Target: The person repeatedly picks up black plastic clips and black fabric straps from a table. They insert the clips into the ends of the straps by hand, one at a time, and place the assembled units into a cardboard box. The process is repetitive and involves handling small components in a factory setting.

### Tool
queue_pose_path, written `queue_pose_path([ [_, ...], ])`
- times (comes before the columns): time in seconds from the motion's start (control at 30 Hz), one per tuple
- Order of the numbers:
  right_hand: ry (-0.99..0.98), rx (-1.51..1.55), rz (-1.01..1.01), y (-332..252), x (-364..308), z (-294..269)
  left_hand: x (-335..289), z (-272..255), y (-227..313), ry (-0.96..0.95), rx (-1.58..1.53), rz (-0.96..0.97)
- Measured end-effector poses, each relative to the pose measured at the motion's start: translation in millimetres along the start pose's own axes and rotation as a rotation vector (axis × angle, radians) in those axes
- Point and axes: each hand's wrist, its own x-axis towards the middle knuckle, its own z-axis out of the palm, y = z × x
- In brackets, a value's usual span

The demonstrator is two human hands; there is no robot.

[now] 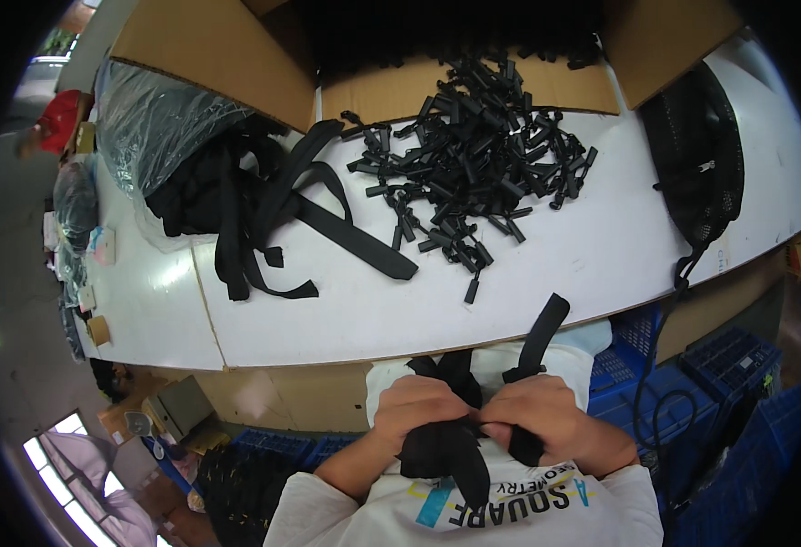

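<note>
Close to my body, below the table's front edge, my left hand (418,406) and my right hand (537,412) are closed and almost touch. Both grip black fabric straps (446,456), whose folded lengths hang beneath the left hand. One strap end (543,333) sticks up past the right hand toward the table. The fingertips meet around the fabric, so whether they also pinch a smaller part cannot be seen. On the table, more black straps (346,239) spill from a clear plastic bag (168,114). Beside them lies a heap of small black plastic pieces (473,155), resembling zipper pulls.
An open cardboard box (373,96) stands at the back of the white table (327,324), behind the heap. A black mesh-like bag (697,150) with a zipper lies at the right, its cord hanging over the edge. Blue plastic crates (678,392) stand below right.
</note>
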Motion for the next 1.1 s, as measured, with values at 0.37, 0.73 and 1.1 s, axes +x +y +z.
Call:
queue_pose_path([
  [0.37, 0.022, -0.088, -0.079, -5, 2, -1, 22, 4, 14, 0.003, 0.114, 0.047],
  [0.73, 0.015, -0.198, -0.142, -6, 3, -2, 19, 5, 13, 0.057, -0.041, -0.089],
  [1.1, 0.19, -0.126, -0.213, -1, 0, -1, 23, 9, 10, -0.061, -0.131, -0.129],
])
